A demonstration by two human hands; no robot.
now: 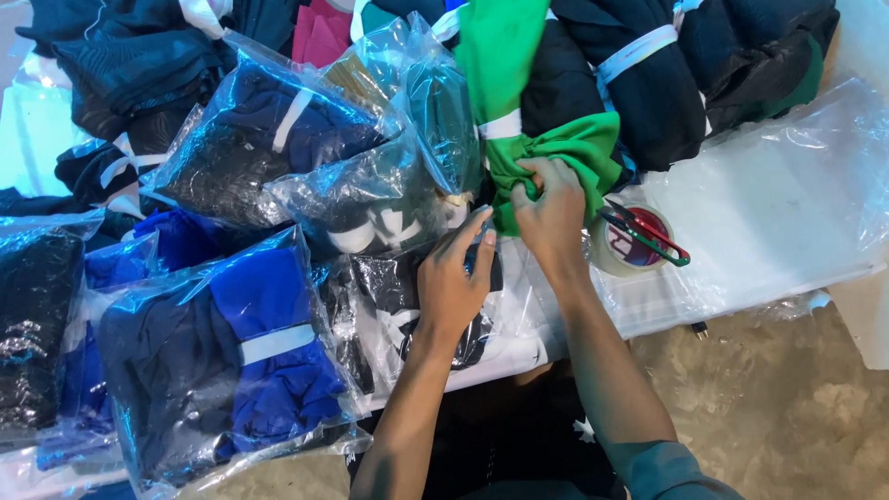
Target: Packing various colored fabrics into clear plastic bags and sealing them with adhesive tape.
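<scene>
Head view: the right hand [554,215] pinches a fold of the green garment [574,153], grip closed on the cloth at the near edge of the clothing heap. The left hand [454,282] rests flat, fingers extended and holding nothing, on a clear bagged dark garment [407,306] lying on the bench [787,231]. Just right of the right hand sits a tape roll [630,243] with a red-and-green tool [653,239] across it. Bagged blue garments [250,361] crowd the left side; banded dark bundles [639,83] lie behind.

Bright even light, glare on plastic bags [306,157], sharp focus, soft shadows.
</scene>
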